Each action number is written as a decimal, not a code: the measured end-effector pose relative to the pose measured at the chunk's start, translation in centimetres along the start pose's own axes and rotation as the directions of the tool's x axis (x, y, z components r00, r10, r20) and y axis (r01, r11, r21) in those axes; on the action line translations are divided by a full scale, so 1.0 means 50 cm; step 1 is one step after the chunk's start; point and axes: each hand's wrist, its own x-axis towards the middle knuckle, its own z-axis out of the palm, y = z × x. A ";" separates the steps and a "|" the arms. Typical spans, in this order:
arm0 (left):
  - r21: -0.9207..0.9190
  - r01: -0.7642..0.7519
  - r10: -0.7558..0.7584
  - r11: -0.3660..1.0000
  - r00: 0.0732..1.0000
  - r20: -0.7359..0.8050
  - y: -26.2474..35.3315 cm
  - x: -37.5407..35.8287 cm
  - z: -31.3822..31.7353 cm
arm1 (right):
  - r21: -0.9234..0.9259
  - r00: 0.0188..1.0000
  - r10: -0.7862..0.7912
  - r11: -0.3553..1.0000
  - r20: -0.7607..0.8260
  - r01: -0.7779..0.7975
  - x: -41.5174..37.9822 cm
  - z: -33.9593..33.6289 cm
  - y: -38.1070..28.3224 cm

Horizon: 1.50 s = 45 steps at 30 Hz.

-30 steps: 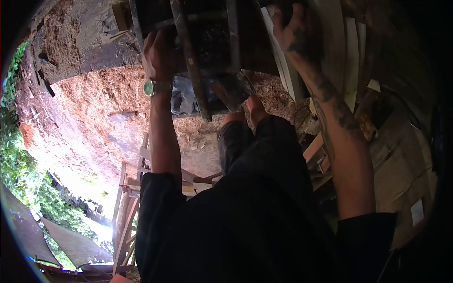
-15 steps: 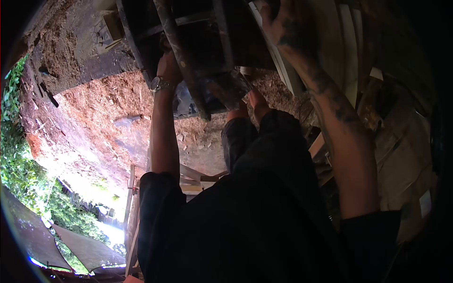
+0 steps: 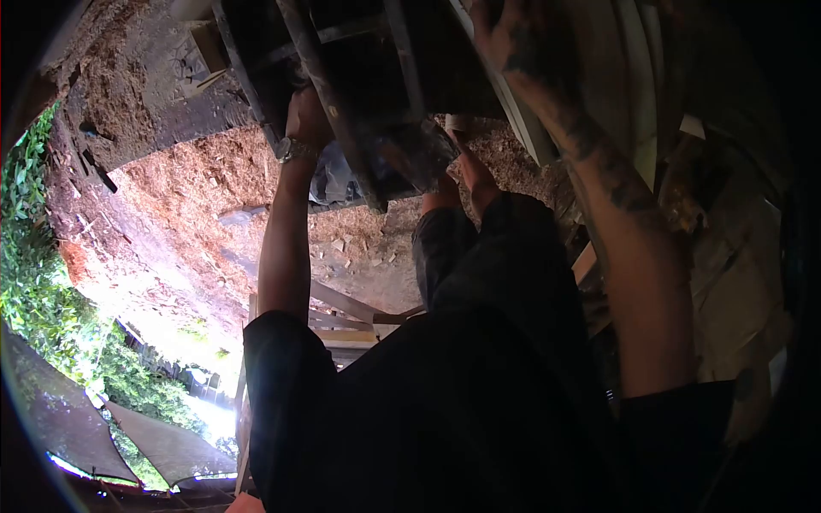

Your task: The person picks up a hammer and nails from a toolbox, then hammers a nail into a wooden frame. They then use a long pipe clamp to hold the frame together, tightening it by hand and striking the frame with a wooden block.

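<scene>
My left hand, with a metal-banded watch at the wrist, reaches in among the dark bars of a metal frame. Its fingers look curled, but shadow and a bar hide what they close on. At the top edge, my right hand lies over a dark surface beside a pale board. The thumb is apart from the fingers, whose tips are partly cut off by the picture edge. Whether the right hand touches the board is too dark to tell.
Wood shavings and chips cover the ground below. My bare feet stand close to the frame's lower end. More pale boards lean at the right. Timber pieces lie behind my left arm, and greenery shows at far left.
The view has shifted slightly, with the ground and feet appearing a little further right. Both hands stay in nearly the same places at the frame and beside the board.
</scene>
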 end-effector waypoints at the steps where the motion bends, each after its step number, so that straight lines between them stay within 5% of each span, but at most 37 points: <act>1: 0.003 0.019 -0.019 1.000 0.999 -0.032 0.005 -0.003 0.000 | -0.012 1.000 -0.009 1.000 -0.008 0.009 0.000 -0.002 -0.001; 7: -0.047 -0.241 0.245 0.970 0.960 0.137 -0.066 0.003 0.030 | 0.005 0.998 0.028 1.000 0.055 -0.028 0.005 -0.010 -0.006; 10: 0.017 -0.113 0.102 0.993 0.940 0.326 -0.043 0.013 0.010 | -0.025 0.999 0.036 0.999 0.040 -0.035 0.001 -0.004 -0.008; 16: 0.345 -0.110 0.079 0.932 0.992 0.102 -0.038 -0.006 0.019 | 0.001 0.999 0.034 0.999 0.042 -0.034 -0.002 0.007 -0.001; 19: 0.285 -0.108 0.131 0.952 0.989 -0.065 -0.110 -0.030 0.069 | 0.011 1.000 -0.002 1.000 -0.031 0.002 -0.005 0.016 0.000; 22: 0.218 -0.009 -0.007 0.976 0.998 0.070 -0.062 -0.010 0.041 | -0.090 0.998 -0.048 0.995 -0.033 0.045 -0.007 0.012 0.001; 25: -0.001 -0.183 0.183 0.983 0.981 -0.060 -0.048 -0.001 0.038 | -0.009 0.996 0.065 0.998 0.068 -0.064 -0.005 0.007 -0.005; 28: -0.308 0.028 -0.017 0.951 0.999 0.037 -0.097 -0.006 0.078 | -0.033 0.999 0.021 0.999 0.030 -0.020 -0.003 0.003 -0.008; 31: -0.297 0.229 -0.173 0.927 0.964 0.203 -0.081 0.004 0.059 | 0.010 0.991 0.091 0.996 0.095 -0.092 0.000 -0.004 -0.015; 34: -0.025 -0.082 0.083 0.996 0.996 0.015 -0.063 -0.003 0.045 | 0.015 0.998 0.051 0.999 0.027 -0.051 -0.010 0.007 -0.011; 40: 0.003 -0.164 0.163 0.986 0.976 -0.141 -0.103 -0.006 0.079 | -0.038 0.998 0.040 0.999 0.043 -0.039 -0.009 0.012 -0.006; 42: -0.157 -0.055 0.047 0.986 0.997 -0.056 -0.089 -0.003 0.073 | -0.041 0.997 0.055 0.998 0.060 -0.053 -0.006 0.006 -0.011; 45: -0.100 -0.060 0.063 0.993 0.997 0.034 -0.084 0.008 0.065 | -0.043 0.995 0.057 0.998 0.077 -0.054 -0.004 0.004 -0.013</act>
